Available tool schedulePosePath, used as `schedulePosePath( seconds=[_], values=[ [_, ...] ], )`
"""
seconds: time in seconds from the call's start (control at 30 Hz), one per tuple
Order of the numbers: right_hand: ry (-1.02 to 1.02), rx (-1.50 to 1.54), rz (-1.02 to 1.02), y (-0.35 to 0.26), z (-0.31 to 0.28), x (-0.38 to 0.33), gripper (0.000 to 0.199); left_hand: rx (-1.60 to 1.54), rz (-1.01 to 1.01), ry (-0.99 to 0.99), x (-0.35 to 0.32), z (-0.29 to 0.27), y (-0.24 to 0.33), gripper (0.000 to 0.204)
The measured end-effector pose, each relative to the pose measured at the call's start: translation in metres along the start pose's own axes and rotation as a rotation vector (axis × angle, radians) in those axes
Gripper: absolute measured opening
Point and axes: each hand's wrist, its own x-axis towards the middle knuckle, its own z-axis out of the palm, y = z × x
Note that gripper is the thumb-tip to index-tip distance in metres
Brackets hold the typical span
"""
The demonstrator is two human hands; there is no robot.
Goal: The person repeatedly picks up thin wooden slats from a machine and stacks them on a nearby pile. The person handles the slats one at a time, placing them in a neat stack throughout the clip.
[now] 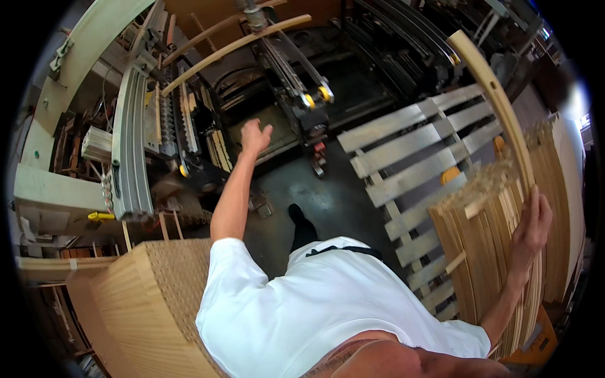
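My right hand is closed around the near end of a long wooden strip. The strip rises up and away to the left, with a small dark mark or slot near its far part. Beside that hand stands a tall stack of wooden strips. My left hand stretches forward over the machine, thumb apart from the fingers, with nothing seen in it. Ahead of it, another wooden strip lies across the machine's rails.
A slatted metal roller rack spans the floor on the right. At the lower left is a big stack of wooden pieces. Grey metal profiles and a pale machine frame stand on the left. Yellow-tipped rail ends jut toward me.
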Motion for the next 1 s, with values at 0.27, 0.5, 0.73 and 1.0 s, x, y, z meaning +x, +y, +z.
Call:
schedulePosePath(
  seconds=[0.27,0.5,0.73,1.0],
  values=[
    [-0.19,0.154,-0.074,-0.181,0.045,0.122,0.041,0.381,-0.249,-0.088,0.269,-0.069,-0.067,0.078],
    [-0.37,0.237,-0.101,-0.267,0.088,0.175,0.051,0.452,-0.099,-0.181,0.359,-0.065,-0.082,0.09],
    [-0.406,0.467,-0.262,-0.331,0.183,0.26,0.046,0.237,0.118,0.033,0.294,-0.04,-0.082,0.044],
    [-0.338,0.698,-0.658,-0.463,0.356,0.369,0.056,-0.078,0.084,-0.208,0.083,-0.077,0.004,0.03]
  ],
)
